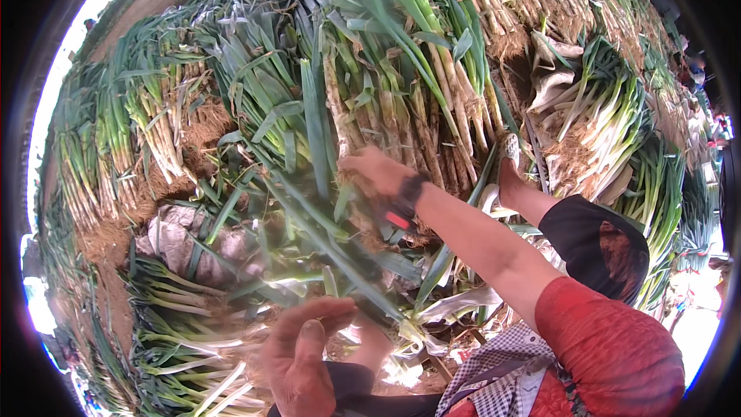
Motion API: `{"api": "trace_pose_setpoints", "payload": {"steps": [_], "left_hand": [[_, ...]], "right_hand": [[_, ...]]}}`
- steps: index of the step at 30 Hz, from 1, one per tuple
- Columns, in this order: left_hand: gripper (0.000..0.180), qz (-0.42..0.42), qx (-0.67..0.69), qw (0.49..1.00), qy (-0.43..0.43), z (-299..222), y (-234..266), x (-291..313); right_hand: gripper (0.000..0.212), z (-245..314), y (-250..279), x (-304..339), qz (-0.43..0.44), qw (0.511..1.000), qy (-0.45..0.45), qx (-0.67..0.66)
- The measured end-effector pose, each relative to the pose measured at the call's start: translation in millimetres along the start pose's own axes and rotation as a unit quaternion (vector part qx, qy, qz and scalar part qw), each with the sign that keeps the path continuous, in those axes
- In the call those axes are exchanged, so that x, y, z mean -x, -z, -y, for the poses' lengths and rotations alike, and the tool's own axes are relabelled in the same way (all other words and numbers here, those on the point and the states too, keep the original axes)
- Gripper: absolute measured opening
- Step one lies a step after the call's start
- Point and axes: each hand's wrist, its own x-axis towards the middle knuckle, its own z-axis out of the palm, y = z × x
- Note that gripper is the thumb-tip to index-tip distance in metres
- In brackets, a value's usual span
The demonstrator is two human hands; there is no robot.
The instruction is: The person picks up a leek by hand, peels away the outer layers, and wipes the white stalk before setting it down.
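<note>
The left hand (305, 355) is hanging half open, holding nothing visible. Ahead, a leek (333, 100) is pointing lengthwise up and away, its lower end lying by the nearer right hand (378, 172); whether those bent fingers are gripping, I cannot tell

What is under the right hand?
Pale stalks and green leaves show around the right hand. What lies directly beneath its palm is covered, so whether it grips a stalk cannot be told.

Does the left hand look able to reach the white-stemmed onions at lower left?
Probably yes: the left hand appears empty and close beside the white-stemmed onions, with nothing visible blocking the way.
</note>
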Motion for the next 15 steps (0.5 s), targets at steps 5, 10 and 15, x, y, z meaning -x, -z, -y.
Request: {"api": "trace_pose_setpoints", "payload": {"steps": [5, 10, 15], "left_hand": [[0.027, 0.006, 0.005, 0.999, -0.036, 5, -7, 5], [0.028, 0.05, -0.054, 0.996, -0.055, 10, -24, -3], [0.028, 0.015, -0.069, 0.995, -0.074, 30, -5, -26]], "right_hand": [[0.031, -45, -29, 145, 0.154, 0.98, 0.116, -0.042], [0.042, -159, -40, 221, 0.19, 0.908, -0.202, -0.314], [0.019, -130, -43, 253, 0.07, 0.992, -0.098, -0.046]]}}
